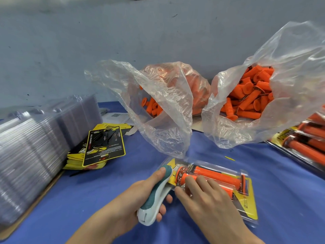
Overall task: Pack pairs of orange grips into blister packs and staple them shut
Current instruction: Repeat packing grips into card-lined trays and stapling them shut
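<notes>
Two grips: both sit at near centre; I see bare forearms coming in from the near edge.
Left grip (140, 196): closed round the stapler (154, 199), with the thumb along its teal top and the fingers curled under the white body.
Stapler: its nose sits over the left end of the blister pack (246, 205). I cannot tell whether its mouth is pressed fully down.
Right grip (207, 196): fingers nearly straight and spread, laid flat on the near left part of the pack. It grasps nothing and only presses.
Blister pack: lies flat on the blue tabletop (88, 191) at near centre-right, with a yellow card inside.
Orange grips (219, 175): one pair lies side by side, lengthwise, inside the pack. The nearer one is partly under the right fingers.
Left bag (167, 103): clear plastic at far centre, mouth open, with orange pieces inside.
Right bag (290, 67): clear plastic at far right, open, heaped with loose orange pieces.
Clear shells (35, 147): a tall stack at the left edge.
Printed cards (103, 147): a yellow-and-black pile just right of the shells.
Filled packs (307, 143): several lie at the right edge, partly cut off.
Paper sheet (116, 117): white, lying beyond the cards.
</notes>
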The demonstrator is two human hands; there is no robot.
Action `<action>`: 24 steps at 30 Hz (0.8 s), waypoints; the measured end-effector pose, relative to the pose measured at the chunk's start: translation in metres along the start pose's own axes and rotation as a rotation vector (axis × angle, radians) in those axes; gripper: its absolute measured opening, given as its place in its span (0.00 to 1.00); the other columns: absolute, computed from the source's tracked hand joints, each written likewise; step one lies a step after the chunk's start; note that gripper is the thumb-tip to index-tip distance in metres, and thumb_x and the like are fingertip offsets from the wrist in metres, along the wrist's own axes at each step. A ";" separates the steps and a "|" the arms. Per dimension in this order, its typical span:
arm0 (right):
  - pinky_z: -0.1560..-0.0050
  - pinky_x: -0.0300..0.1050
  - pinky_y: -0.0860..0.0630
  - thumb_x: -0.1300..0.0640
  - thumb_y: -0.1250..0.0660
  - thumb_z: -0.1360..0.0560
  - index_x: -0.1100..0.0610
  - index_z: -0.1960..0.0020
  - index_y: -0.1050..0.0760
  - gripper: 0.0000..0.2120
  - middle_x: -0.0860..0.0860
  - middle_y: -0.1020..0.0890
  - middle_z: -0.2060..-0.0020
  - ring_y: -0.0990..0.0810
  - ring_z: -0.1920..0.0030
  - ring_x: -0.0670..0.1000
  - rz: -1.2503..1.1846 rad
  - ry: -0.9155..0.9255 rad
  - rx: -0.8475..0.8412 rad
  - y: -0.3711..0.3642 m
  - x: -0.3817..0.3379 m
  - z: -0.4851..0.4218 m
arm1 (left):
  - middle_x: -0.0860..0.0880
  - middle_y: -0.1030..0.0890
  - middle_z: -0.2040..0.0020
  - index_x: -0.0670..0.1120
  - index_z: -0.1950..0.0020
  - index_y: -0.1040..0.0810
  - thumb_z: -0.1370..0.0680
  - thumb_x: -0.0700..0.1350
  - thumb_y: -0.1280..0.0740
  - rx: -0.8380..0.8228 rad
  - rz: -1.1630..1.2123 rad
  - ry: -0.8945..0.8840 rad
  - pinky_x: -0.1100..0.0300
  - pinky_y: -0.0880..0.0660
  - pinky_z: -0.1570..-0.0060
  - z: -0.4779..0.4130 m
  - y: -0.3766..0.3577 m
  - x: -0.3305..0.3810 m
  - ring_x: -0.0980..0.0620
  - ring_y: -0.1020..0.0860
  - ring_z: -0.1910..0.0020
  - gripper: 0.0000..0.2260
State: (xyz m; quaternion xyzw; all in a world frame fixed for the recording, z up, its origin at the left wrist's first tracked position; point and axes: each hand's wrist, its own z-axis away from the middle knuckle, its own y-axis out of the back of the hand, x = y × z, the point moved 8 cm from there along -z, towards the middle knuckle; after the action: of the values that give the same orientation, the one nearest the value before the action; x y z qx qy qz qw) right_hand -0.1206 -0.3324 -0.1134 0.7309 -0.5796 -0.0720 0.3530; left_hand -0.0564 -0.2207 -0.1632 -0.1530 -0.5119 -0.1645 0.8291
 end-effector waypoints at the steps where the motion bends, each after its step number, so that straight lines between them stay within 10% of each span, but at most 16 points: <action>1: 0.70 0.48 0.27 0.63 0.50 0.18 0.52 0.61 0.24 0.21 0.51 0.26 0.65 0.28 0.68 0.53 -0.002 0.005 0.001 -0.001 -0.002 0.001 | 0.42 0.18 0.58 0.44 0.56 0.15 0.28 0.66 0.33 0.002 0.017 0.015 0.59 0.25 0.72 -0.001 -0.001 -0.001 0.47 0.23 0.69 0.25; 24: 0.70 0.48 0.27 0.62 0.41 0.23 0.52 0.63 0.27 0.12 0.51 0.25 0.64 0.28 0.68 0.53 -0.013 0.021 -0.023 -0.008 -0.005 0.009 | 0.41 0.18 0.57 0.41 0.53 0.15 0.28 0.64 0.31 0.008 0.053 0.075 0.58 0.24 0.71 -0.005 0.002 -0.019 0.46 0.23 0.68 0.25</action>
State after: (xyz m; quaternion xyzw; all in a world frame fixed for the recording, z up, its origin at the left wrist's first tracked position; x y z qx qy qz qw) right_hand -0.1202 -0.3316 -0.1264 0.7314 -0.5701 -0.0734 0.3670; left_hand -0.0594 -0.2190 -0.1832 -0.1567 -0.4768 -0.1460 0.8525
